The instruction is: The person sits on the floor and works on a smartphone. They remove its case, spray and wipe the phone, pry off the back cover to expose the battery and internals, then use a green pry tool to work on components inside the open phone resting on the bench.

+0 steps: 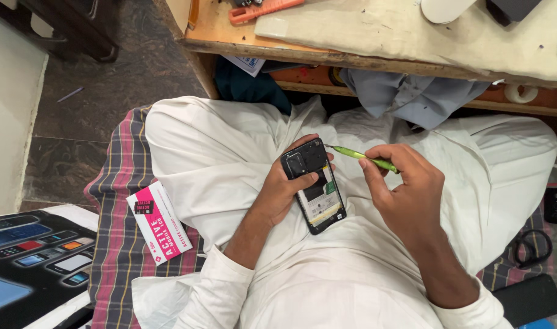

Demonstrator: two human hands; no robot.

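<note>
The fingers (303,180) of the left hand (283,190) are wrapped around an opened phone (314,184), thumb across its upper part, holding it over the lap with the inner side facing up. The right hand (406,189) is just beside it, and its fingers are pinched narrow on a green screwdriver (364,158); the thin tip reaches the top right corner of the phone. Both arms come out of white sleeves (224,277). On the left, a small white and pink box (159,222) lies on a checked cloth (117,244). Further away stands a wooden table (327,52) with an orange tool (263,9) on top.
</note>
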